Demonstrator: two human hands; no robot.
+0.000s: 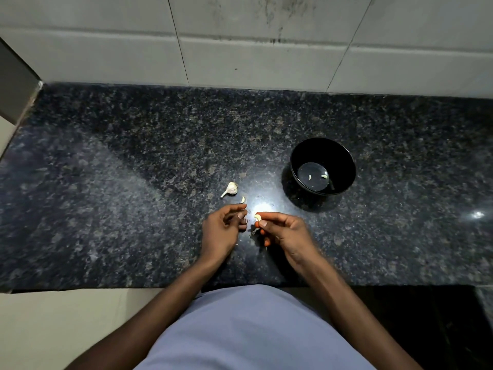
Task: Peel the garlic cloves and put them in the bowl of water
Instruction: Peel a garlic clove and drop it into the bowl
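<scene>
My right hand pinches a pale garlic clove between thumb and forefinger, low over the dark granite counter. My left hand hovers just left of it with loosely curled fingers and holds nothing I can see. A garlic bulb remnant with its stem lies on the counter beyond my left hand. One loose clove lies beside it. The black bowl stands to the right and farther back, with water and two peeled cloves in it. Bits of skin lie under my right hand.
A tiled wall runs along the back of the counter. The counter's front edge is close to my body, and its left end stops at a pale wall corner. A bright light glare sits on the granite by my hands.
</scene>
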